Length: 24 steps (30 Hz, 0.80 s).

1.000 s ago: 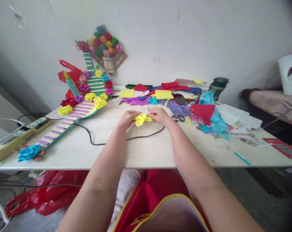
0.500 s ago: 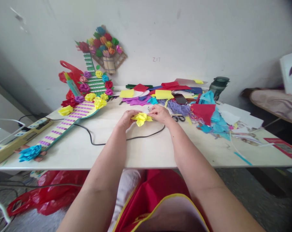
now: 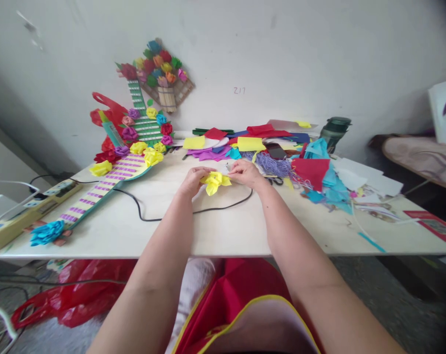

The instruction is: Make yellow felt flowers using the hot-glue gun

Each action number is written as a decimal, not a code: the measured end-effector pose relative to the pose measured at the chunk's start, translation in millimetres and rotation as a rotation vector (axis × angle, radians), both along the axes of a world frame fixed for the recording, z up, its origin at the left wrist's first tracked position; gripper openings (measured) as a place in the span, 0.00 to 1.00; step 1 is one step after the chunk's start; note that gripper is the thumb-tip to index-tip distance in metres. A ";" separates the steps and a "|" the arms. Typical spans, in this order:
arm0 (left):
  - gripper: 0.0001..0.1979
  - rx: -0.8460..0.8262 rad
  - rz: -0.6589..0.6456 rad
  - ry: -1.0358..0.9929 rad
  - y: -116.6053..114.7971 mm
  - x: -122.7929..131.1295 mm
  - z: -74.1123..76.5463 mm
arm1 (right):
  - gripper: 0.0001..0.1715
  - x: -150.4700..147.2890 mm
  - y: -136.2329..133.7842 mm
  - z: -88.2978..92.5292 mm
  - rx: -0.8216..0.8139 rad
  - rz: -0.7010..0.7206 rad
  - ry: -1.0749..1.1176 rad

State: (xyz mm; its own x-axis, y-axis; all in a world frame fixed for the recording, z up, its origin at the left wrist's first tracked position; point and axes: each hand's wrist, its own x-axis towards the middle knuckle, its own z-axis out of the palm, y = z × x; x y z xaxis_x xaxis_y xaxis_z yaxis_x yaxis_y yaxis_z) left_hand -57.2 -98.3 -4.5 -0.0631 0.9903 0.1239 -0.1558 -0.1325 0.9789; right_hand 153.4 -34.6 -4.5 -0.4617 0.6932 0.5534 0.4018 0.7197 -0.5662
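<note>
A yellow crepe paper flower [image 3: 215, 183] with loose, spread petals is held up just above the table between my hands. My left hand [image 3: 195, 180] grips it from the left, fingers closed round its gathered side. My right hand [image 3: 247, 173] is at the flower's right edge with thumb and forefinger pinched together; whatever lies between those fingertips is too small to make out. Behind my right hand, partly covered by it, are black-handled scissors [image 3: 277, 181]. A black cable [image 3: 223, 208] runs across the table below the flower.
On the left lies a guitar-shaped board [image 3: 108, 184] decorated with paper flowers, near a power strip [image 3: 31, 214]. Coloured paper sheets [image 3: 250, 144], purple yarn [image 3: 270, 164] and blue paper scraps [image 3: 331, 189] fill the back and right. A dark bottle [image 3: 334, 132] stands behind them.
The yellow flower has tilted and turned slightly in my left hand. My right fingertips have shifted a little to the right, away from its middle.
</note>
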 end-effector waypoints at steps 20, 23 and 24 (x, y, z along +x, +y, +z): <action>0.16 0.134 0.083 0.127 3.2 -5.2 -4.4 | 0.07 14.1 -13.7 19.0 -0.022 -0.149 -0.125; 0.16 0.148 0.069 0.129 3.0 -4.9 -3.9 | 0.13 14.7 -14.0 19.9 -0.130 -0.183 -0.105; 0.16 0.148 0.056 0.136 3.2 -4.7 -4.0 | 0.14 13.2 -14.3 19.4 -0.172 -0.172 -0.097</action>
